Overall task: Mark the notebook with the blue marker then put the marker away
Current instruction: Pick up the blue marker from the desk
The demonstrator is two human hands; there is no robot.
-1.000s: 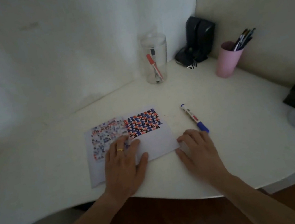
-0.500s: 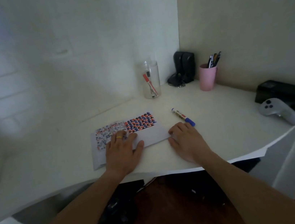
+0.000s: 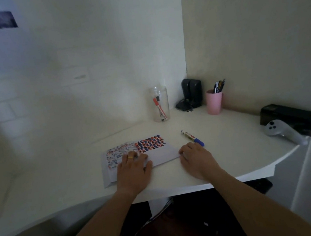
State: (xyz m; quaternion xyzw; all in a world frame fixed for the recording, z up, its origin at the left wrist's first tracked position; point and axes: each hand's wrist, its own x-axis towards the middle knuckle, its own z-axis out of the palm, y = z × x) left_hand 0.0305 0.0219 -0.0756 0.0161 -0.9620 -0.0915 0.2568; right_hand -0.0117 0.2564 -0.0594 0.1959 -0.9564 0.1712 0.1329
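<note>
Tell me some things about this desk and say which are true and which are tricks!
1. The blue marker is lying on the desk. True.
2. The right hand is holding the marker. False: it rests flat on the desk, its fingertips just short of the marker's blue cap.
3. The left hand is pressing on the notebook. True.
4. The pink cup is empty. False: pens stick out of its top.
5. The clear jar has a red marker inside. True.
6. The notebook is inside the jar. False: it lies flat on the desk in front of the person.
</note>
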